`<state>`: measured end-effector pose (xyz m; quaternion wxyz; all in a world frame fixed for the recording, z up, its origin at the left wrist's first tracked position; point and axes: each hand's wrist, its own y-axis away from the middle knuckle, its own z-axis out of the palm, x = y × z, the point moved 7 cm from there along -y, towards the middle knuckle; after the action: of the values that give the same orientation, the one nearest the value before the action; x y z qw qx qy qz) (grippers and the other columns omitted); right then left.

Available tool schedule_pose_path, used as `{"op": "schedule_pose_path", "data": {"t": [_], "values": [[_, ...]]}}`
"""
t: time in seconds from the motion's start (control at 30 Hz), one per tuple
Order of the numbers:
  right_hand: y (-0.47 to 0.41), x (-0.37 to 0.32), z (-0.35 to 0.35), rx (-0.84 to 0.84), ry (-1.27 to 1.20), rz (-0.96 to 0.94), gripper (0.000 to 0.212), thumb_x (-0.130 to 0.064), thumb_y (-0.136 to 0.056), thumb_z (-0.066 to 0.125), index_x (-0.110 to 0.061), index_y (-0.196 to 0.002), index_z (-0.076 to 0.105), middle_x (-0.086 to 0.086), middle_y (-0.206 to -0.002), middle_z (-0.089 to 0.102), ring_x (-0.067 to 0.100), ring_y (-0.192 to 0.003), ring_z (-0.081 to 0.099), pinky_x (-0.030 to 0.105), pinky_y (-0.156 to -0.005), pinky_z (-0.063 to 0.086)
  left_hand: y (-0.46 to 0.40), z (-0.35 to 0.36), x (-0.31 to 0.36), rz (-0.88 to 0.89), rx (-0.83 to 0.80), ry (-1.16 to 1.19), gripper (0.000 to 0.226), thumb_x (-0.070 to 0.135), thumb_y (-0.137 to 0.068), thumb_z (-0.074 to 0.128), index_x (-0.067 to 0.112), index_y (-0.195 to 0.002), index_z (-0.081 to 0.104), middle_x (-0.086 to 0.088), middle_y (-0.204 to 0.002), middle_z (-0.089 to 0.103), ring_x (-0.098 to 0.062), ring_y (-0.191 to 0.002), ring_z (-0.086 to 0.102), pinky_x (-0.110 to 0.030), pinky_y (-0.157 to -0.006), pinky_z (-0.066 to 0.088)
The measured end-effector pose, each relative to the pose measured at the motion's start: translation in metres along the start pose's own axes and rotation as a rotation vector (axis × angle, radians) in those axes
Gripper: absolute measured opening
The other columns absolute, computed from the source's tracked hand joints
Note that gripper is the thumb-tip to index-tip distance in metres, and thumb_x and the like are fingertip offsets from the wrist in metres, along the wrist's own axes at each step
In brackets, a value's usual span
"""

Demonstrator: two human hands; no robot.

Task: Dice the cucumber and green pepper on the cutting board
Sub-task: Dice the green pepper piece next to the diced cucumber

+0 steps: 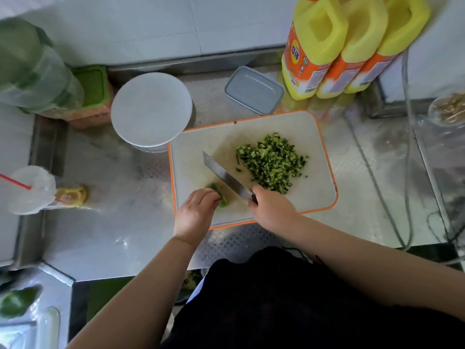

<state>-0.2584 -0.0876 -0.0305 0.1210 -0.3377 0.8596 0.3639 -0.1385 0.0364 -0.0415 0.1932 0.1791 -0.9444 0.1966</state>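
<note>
The right hand (pixel 273 209) is wrapped round the dark handle of a knife (pixel 227 176), whose broad blade slants up and to the left across the cutting board (pixel 314 197). Just left of the blade, the left hand (pixel 197 210) has its fingers curled down on a piece of green pepper (pixel 221 196), pinning it to the board near the front left corner; only a small green edge shows past the fingertips (the rest lies under the hand). Whether the blade's edge touches the pepper cannot be told.

On the right half of the board, apart from the blade, lies a heap of diced cucumber (pixel 271 163), with a few stray bits around it. The board is white with an orange rim and rests on a steel counter (pixel 120 222).

Behind the board stand a round white lidded tub (pixel 151 109), touching the board's back left corner, and a shallow grey container (pixel 254 90). Three yellow bottles (pixel 352 46) stand against the wall at back right. At far left is a plastic cup with a red straw (pixel 31 188).
</note>
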Motion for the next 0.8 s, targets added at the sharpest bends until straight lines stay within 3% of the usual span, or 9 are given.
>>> {"op": "schedule_pose_path", "data": {"t": [0.13, 0.27, 0.37, 0.53, 0.63, 0.8], "values": [[0.004, -0.009, 0.005, -0.033, 0.028, -0.034, 0.024, -0.023, -0.098, 0.041, -0.016, -0.075, 0.037, -0.003, -0.062, 0.038, 0.026, -0.068, 0.048, 0.032, -0.060, 0.033, 0.001, 0.006, -0.006, 0.076, 0.024, 0.006, 0.013, 0.014, -0.092, 0.062, 0.004, -0.092, 0.070, -0.009, -0.095, 0.065, -0.027, -0.086, 0.061, -0.037, -0.069, 0.055], [0.002, -0.009, 0.007, -0.060, 0.028, 0.008, 0.031, -0.022, -0.098, 0.041, -0.019, -0.068, 0.031, -0.004, -0.063, 0.036, 0.024, -0.069, 0.045, 0.032, -0.062, 0.032, 0.000, 0.002, -0.007, 0.188, 0.046, 0.030, 0.023, 0.019, -0.097, 0.057, 0.003, -0.095, 0.074, -0.011, -0.095, 0.068, -0.028, -0.085, 0.065, -0.035, -0.075, 0.055], [0.002, -0.013, 0.007, -0.079, 0.031, -0.001, 0.037, -0.023, -0.098, 0.042, -0.023, -0.065, 0.025, -0.004, -0.063, 0.036, 0.024, -0.070, 0.046, 0.032, -0.062, 0.032, -0.004, 0.003, -0.007, 0.177, 0.047, 0.031, 0.021, 0.020, -0.095, 0.060, 0.004, -0.089, 0.073, -0.009, -0.091, 0.068, -0.028, -0.081, 0.064, -0.035, -0.073, 0.055], [-0.004, -0.015, -0.010, -0.093, 0.099, -0.019, 0.017, -0.026, -0.094, 0.044, -0.016, -0.080, 0.040, -0.002, -0.067, 0.043, 0.027, -0.068, 0.047, 0.031, -0.057, 0.035, -0.001, 0.017, 0.003, -0.072, 0.089, 0.036, 0.017, 0.021, -0.089, 0.066, 0.007, -0.082, 0.070, -0.006, -0.088, 0.065, -0.028, -0.079, 0.060, -0.039, -0.056, 0.051], [-0.005, -0.010, -0.006, -0.099, 0.146, -0.008, 0.015, -0.028, -0.095, 0.045, -0.016, -0.086, 0.041, -0.001, -0.071, 0.048, 0.027, -0.069, 0.050, 0.033, -0.059, 0.038, 0.003, 0.012, 0.010, -0.090, 0.108, -0.006, 0.011, 0.016, -0.088, 0.067, 0.007, -0.084, 0.071, -0.005, -0.088, 0.066, -0.027, -0.081, 0.062, -0.035, -0.051, 0.050], [-0.005, -0.009, 0.000, -0.090, 0.190, -0.010, 0.016, -0.027, -0.098, 0.043, -0.013, -0.090, 0.045, 0.003, -0.075, 0.050, 0.030, -0.072, 0.053, 0.033, -0.059, 0.039, 0.001, 0.015, 0.011, -0.086, 0.072, -0.031, 0.013, 0.016, -0.091, 0.062, 0.007, -0.086, 0.071, -0.005, -0.089, 0.067, -0.026, -0.084, 0.064, -0.033, -0.055, 0.050]]}}
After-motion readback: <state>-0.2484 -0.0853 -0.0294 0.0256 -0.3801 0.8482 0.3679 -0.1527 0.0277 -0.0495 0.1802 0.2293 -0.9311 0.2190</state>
